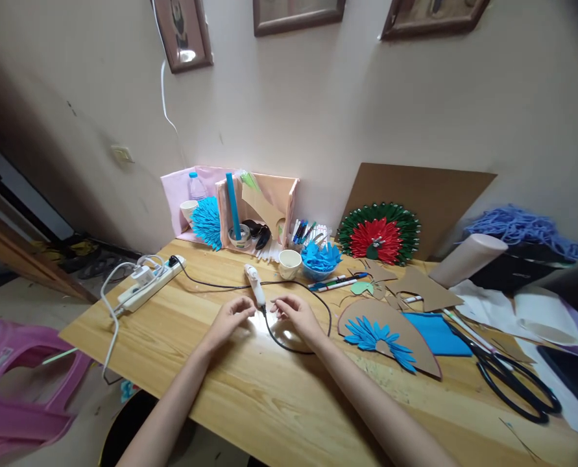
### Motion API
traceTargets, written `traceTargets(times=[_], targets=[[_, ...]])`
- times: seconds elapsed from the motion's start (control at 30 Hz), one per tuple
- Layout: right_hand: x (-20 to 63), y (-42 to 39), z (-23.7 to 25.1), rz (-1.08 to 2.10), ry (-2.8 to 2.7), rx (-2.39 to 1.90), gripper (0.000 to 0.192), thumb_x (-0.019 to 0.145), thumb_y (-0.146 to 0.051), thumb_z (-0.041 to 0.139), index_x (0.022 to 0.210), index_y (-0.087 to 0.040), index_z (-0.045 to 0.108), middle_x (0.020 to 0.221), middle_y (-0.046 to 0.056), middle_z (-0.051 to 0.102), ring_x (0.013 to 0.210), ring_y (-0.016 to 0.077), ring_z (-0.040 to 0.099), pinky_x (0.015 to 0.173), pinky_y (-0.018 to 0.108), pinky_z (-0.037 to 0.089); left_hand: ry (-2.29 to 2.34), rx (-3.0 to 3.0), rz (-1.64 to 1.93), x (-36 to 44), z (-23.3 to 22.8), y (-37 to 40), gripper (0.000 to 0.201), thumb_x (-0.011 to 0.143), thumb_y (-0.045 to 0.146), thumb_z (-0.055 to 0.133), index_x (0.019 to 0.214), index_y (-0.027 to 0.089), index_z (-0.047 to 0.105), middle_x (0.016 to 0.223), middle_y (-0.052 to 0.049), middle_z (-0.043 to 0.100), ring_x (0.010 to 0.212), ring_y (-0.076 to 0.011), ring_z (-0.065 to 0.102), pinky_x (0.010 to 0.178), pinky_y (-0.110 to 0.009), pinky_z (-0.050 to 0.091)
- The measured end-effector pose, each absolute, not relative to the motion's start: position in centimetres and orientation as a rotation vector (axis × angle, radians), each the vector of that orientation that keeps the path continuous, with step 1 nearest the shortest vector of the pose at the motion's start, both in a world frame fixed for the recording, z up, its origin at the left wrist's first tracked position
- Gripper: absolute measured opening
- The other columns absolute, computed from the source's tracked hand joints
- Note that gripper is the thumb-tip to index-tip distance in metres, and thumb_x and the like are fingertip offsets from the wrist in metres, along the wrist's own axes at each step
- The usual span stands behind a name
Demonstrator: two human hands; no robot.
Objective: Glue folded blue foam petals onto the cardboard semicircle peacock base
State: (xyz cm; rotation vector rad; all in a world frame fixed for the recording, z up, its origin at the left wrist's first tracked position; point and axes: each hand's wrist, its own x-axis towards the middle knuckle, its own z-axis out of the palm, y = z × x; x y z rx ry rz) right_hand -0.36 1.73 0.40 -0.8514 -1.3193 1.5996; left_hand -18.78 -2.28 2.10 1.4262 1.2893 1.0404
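A wooden table (279, 395) carries a brown card fan with blue paper petals (390, 334) toward its right side and black scissors (517, 383) near the right edge. Near the table's middle lies a white glue gun (255, 284), its black cord (298, 324) looping around the right hand (296, 316). Just left of the gun's tip, the left hand (230, 319) rests with fingers curled loosely; both hands lie on the wood, and whether either pinches anything cannot be told.

Probably a home craft corner: wooden table (250, 389), framed pictures (184, 32), scissors (512, 383), cardboard cutouts (422, 288).

Left hand (230, 319) and right hand (296, 314) rest close together; fingers seemingly curled.
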Motion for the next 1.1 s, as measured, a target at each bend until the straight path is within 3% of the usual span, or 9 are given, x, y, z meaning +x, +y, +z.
traceTargets(times=[0.13,0.37,0.53,0.7,1.1], targets=[[-1.7,2.6,-0.7,1.51,-1.28,-0.983,0.024,0.073,-0.036,0.057,0.082,-0.015,0.064,0.075,0.004,0.065,0.052,0.0109,0.055,0.048,0.023,0.046,1.429,1.288,1.093,-19.4,0.7,-1.4,0.031,0.068,0.044,0.059,0.07,0.014,0.057,0.066,-0.002,0.058,0.061,-0.0147,0.057,0.06,-0.026,0.047],[-3.2,2.3,-1.0,1.317,-1.387,-1.051,0.021,0.072,-0.031,0.058,0.079,-0.015,0.07,0.076,0.007,0.069,0.062,0.0173,0.062,0.054,0.027,0.05,1.579,1.443,1.129,-19.1,-0.6,-1.6,0.026,0.07,0.038,0.061,0.082,0.015,0.062,0.078,-0.004,0.066,0.069,-0.0169,0.061,0.067,-0.027,0.048],[-1.2,1.9,-0.7,1.3,-1.356,-1.051,0.021,0.071,-0.033,0.061,0.079,-0.016,0.071,0.076,0.006,0.069,0.062,0.0183,0.063,0.049,0.026,0.049,1.521,1.618,1.126,-16.6,1.2,-2.1,0.023,0.078,0.037,0.054,0.084,0.018,0.064,0.084,-0.004,0.066,0.076,-0.0178,0.061,0.069,-0.027,0.047],[2.0,2.2,-0.2,1.171,-1.293,-1.059,0.017,0.071,-0.031,0.063,0.077,-0.016,0.068,0.075,0.005,0.068,0.064,0.016,0.062,0.059,0.026,0.05,1.407,1.774,1.16,-12.0,3.4,-0.6,0.024,0.081,0.034,0.05,0.091,0.018,0.066,0.088,-0.006,0.067,0.079,-0.0172,0.061,0.069,-0.026,0.046],[4.5,2.3,-1.4,1.151,-1.246,-1.083,0.015,0.068,-0.031,0.066,0.071,-0.017,0.066,0.069,0.003,0.065,0.061,0.0148,0.06,0.055,0.024,0.048,1.265,1.466,1.095,-9.7,1.4,1.9,0.024,0.068,0.037,0.065,0.071,0.014,0.061,0.069,-0.002,0.062,0.062,-0.0143,0.059,0.057,-0.024,0.047]])
